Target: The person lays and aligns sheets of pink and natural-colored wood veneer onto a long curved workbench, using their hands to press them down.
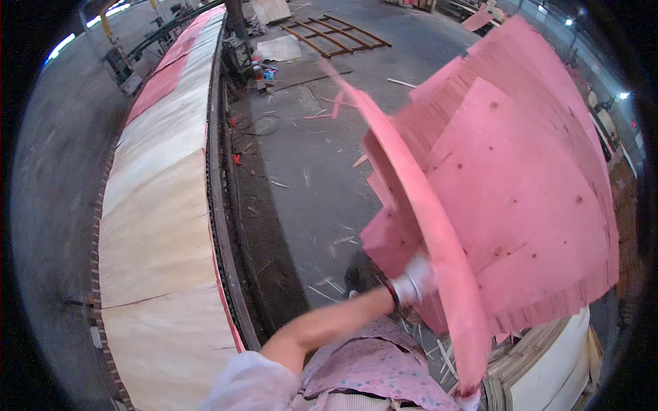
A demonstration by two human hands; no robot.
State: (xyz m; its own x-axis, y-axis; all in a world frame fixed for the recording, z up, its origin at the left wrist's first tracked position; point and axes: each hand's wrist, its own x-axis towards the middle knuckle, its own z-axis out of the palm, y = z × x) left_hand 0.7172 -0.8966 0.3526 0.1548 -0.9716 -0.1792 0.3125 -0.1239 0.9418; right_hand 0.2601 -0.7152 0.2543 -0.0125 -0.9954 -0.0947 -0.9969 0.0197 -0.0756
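A pink wood veneer sheet (439, 226), curled and seen nearly edge-on, stands lifted in front of me. My left hand (415, 279), in a white glove, reaches across from the left and is closed on the sheet near its middle; the fingers are blurred and partly hidden. At the sheet's lower end my right hand (468, 399), also gloved, grips the near corner, mostly cut off by the picture's lower edge. Right beside the lifted sheet lies a stack of pink veneer sheets (528, 185), with dark knots and ragged, uneven edges.
A long bed (157, 260) covered with pale veneer runs along my left, with pink sheets (159, 85) farther off. A dark rail (223, 205) edges it. Wood scraps (329, 284) litter the floor. Pale veneer (555, 363) is stacked at lower right. A brown frame (336, 35) lies far ahead.
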